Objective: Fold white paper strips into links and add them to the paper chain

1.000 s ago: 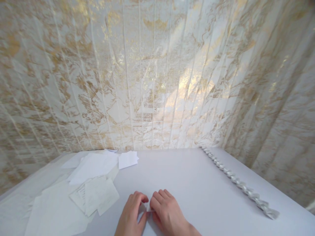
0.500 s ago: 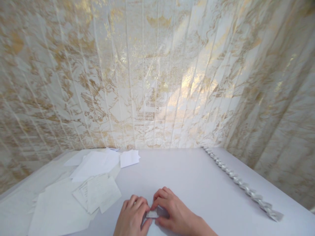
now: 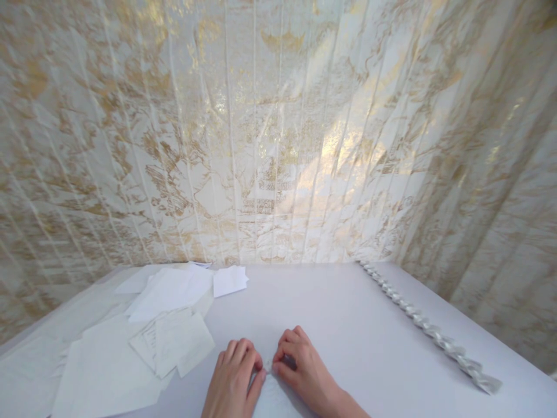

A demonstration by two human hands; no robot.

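Note:
At the bottom middle lies a whitish sheet of paper, its far end narrow and its near part running out of view. My left hand has thumb and forefinger pinched at the left of that far end. From the other side my right hand pinches the same end, fingers curled in. Only a small bit of the paper shows between the fingertips, so its exact folds cannot be made out.
Loose white paper sheets spread over the left of the white table. A small paper stack lies at the back. Along the right edge runs a long folded-paper chain. A patterned curtain hangs behind.
My hands have shifted slightly up and their fingers have closed in. The pale folded edge that showed between them is now mostly covered, and more of the sheet shows below.

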